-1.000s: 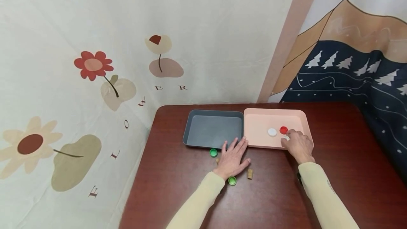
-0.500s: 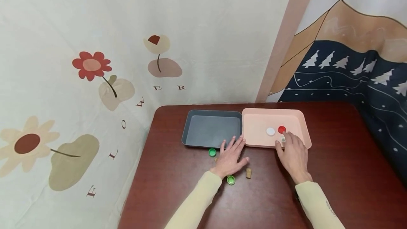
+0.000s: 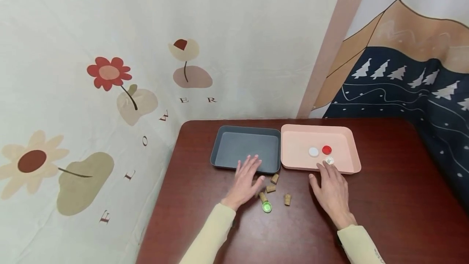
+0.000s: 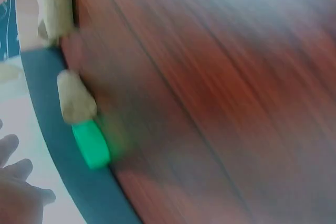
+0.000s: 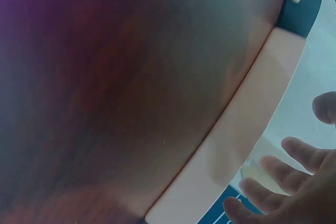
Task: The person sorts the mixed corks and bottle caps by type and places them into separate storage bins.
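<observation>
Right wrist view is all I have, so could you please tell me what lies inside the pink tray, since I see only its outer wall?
Observer: In the head view, the pink tray holds a red cap and two white caps.
Operator: Thank you. Could you also tell me what is happening further left?
Observer: The left hand reaches over the near edge of the dark tray.
Operator: And is anything loose close to it, please?
Observer: Yes, four corks and a green cap show just right of it; the hand may hide more.
</observation>
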`<state>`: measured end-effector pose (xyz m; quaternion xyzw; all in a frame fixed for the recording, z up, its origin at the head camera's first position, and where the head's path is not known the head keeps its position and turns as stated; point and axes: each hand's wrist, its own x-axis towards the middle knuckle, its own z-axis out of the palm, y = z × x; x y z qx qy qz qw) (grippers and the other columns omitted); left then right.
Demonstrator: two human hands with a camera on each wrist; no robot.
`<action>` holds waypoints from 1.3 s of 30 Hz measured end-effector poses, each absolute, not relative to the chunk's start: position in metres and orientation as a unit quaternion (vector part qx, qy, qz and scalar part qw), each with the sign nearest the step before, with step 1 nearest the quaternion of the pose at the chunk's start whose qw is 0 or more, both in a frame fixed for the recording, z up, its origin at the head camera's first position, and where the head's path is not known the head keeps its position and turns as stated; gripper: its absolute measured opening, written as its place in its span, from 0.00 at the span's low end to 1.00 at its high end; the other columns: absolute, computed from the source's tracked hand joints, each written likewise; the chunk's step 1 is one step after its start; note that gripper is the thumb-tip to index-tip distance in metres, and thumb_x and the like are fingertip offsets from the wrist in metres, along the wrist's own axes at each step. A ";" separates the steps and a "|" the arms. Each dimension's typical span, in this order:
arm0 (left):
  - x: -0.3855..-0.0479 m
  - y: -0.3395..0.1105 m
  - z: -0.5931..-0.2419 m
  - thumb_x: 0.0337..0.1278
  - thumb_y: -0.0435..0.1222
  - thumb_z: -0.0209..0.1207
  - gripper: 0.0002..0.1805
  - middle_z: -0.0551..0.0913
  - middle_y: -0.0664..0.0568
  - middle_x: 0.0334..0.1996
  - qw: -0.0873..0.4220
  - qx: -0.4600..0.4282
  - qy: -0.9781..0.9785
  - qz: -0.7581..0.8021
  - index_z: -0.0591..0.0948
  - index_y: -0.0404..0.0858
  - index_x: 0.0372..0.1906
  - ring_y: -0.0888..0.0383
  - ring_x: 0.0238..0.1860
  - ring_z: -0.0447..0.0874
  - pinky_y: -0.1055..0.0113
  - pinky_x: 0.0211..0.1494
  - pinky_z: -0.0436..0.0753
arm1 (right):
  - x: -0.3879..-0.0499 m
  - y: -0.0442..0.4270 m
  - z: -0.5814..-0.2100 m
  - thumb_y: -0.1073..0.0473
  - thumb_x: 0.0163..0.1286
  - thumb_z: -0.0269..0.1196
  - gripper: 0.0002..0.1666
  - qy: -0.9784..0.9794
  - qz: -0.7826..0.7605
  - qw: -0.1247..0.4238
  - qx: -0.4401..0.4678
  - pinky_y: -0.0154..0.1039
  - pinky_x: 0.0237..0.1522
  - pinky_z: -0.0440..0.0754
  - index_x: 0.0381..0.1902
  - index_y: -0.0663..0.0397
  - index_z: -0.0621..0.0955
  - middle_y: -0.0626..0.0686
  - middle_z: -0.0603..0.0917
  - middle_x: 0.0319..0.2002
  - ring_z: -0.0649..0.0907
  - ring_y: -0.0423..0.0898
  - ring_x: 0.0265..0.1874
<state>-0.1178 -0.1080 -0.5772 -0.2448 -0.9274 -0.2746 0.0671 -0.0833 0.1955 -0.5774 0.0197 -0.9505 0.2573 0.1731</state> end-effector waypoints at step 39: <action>-0.107 -0.198 -0.583 0.74 0.55 0.53 0.47 0.45 0.37 0.83 0.005 -0.006 -0.969 -0.249 0.54 0.30 0.82 0.38 0.82 0.42 0.28 0.75 0.47 | -0.031 0.087 -0.592 0.42 0.61 0.76 0.24 -0.952 0.139 0.117 0.246 0.61 0.58 0.75 0.49 0.48 0.87 0.48 0.86 0.45 0.83 0.52 0.50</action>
